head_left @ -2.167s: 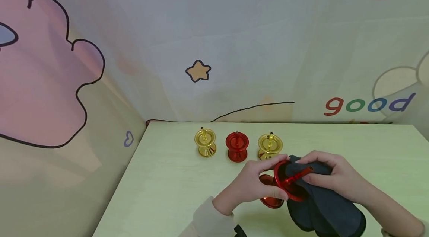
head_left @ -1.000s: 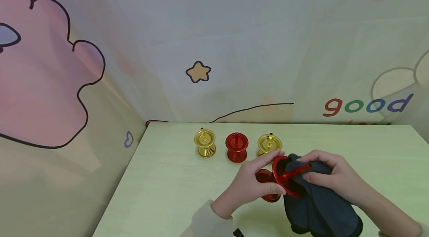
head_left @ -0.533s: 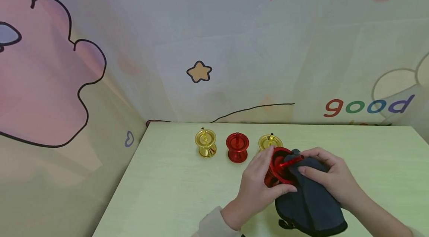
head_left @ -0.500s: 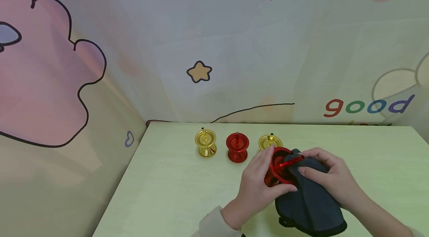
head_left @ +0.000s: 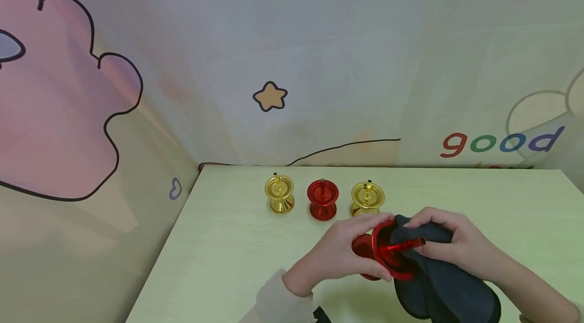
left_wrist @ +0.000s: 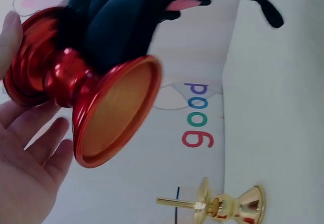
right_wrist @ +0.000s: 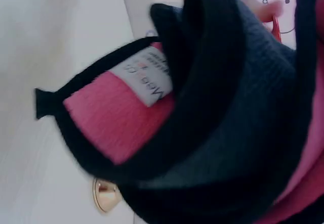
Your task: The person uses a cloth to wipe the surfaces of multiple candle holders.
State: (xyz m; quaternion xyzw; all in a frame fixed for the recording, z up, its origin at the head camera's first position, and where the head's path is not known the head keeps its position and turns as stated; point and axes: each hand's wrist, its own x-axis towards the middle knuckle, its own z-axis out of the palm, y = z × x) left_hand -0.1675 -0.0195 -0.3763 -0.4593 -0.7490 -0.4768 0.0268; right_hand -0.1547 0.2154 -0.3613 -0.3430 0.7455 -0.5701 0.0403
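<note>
My left hand (head_left: 339,252) grips a shiny red candlestick (head_left: 378,244) by its dish, thumb on the near side and fingers on the far side. The candlestick is tipped over, with its spike pointing right and its base to the left. In the left wrist view the underside of its base (left_wrist: 119,115) faces the camera. My right hand (head_left: 456,242) pinches a dark blue-grey cloth (head_left: 449,287) against the inside of the dish, beside the spike. The cloth hangs down in folds; the right wrist view shows its pink lining (right_wrist: 116,113), black edging and white label (right_wrist: 145,75).
Along the back of the pale table (head_left: 237,262) stand a gold candlestick (head_left: 280,193), another red candlestick (head_left: 323,200) and a second gold candlestick (head_left: 367,195), all upright. The last is close behind my left fingers. A printed backdrop (head_left: 319,59) hangs behind the table.
Over the last half second the held candlestick has tipped further onto its side and shifted slightly right and nearer. The hanging cloth has swung to the right. The standing candlesticks stay put.
</note>
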